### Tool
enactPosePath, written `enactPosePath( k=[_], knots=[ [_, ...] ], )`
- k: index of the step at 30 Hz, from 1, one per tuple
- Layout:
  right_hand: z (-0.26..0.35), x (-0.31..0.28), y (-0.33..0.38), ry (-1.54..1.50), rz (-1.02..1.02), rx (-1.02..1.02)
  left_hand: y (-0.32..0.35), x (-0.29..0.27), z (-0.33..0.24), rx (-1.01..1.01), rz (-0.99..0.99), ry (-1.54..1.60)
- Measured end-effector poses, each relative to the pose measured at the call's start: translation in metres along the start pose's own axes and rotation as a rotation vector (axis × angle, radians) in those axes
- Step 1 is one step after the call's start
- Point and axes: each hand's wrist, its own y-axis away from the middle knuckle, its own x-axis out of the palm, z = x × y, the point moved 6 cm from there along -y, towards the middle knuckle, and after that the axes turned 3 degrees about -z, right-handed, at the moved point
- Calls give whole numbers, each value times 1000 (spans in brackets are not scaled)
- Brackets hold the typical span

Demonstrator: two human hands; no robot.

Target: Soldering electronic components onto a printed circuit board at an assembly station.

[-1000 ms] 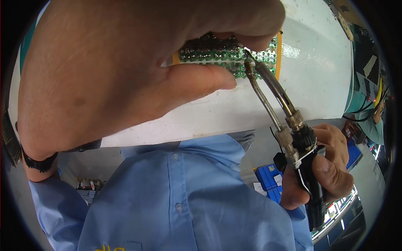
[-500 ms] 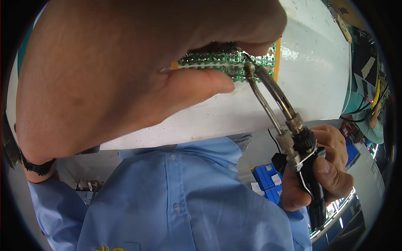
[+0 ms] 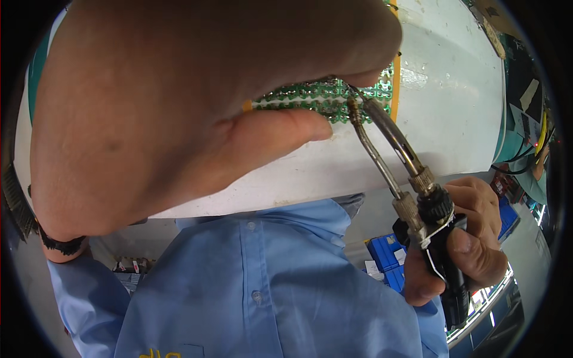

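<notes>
A panel of small green circuit boards with orange side strips lies on the white work surface. Over it reaches my left hand, its thumb lying along the panel's near edge and its bent fingers on the far side, closed on the panel. The back of this hand hides much of the panel, and most of the fingers are out of sight. In my right hand is a black-handled soldering iron with a thin solder feed tube beside its barrel. The iron's tip meets the panel close to my left index fingertip, which partly hides it.
The white work surface runs on to the right of the panel. Blue bins stand lower down past its near edge. Black cables and another person's sleeve are at the far right. A brush shows at the left rim.
The whole view has shifted slightly. My left hand sits a little further left, and more green board shows by its index finger. The iron's tip stays at nearly the same place.
</notes>
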Motion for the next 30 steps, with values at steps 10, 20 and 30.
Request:
enactPosePath(
  k=[10,20,30],
  knots=[
    [-7,-22,9,-118,-59,99,-6,-6,0,12,-30,-28],
    [-21,-17,16,-157,-468,42,-14,-13,1,-121,32,10],
    [-26,-12,15,-62,-692,97,51,-86,17,-318,-507,-183]
  ],
)
